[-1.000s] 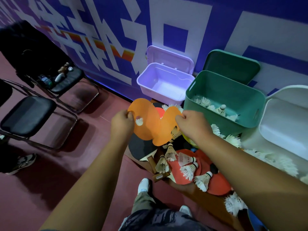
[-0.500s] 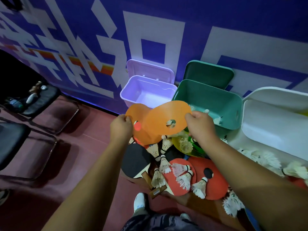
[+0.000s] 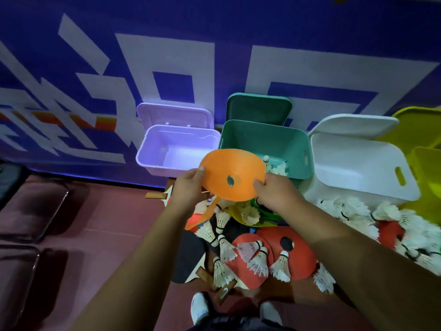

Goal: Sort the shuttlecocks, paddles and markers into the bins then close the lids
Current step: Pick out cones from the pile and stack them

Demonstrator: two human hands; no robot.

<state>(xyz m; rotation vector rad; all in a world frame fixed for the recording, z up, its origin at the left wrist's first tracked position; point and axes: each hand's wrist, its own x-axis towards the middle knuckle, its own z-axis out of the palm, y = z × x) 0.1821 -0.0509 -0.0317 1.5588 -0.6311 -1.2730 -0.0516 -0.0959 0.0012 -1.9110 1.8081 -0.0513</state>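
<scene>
Both orange markers (image 3: pixel 229 167) now sit stacked as one, no longer fanned apart. Left hand (image 3: pixel 188 187) pinches the left edge and right hand (image 3: pixel 274 194) grips the right edge. The stack hangs over the shuttlecocks (image 3: pixel 260 261) and paddles (image 3: pixel 300 256), before the open purple bin (image 3: pixel 152 163) and green bin (image 3: pixel 299 144).

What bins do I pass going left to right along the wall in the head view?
Purple bin → green bin, shuttlecocks inside → white bin → yellow-green bin, cut by the right edge. The left hand and right hand pinch an orange marker before the first two.
</scene>
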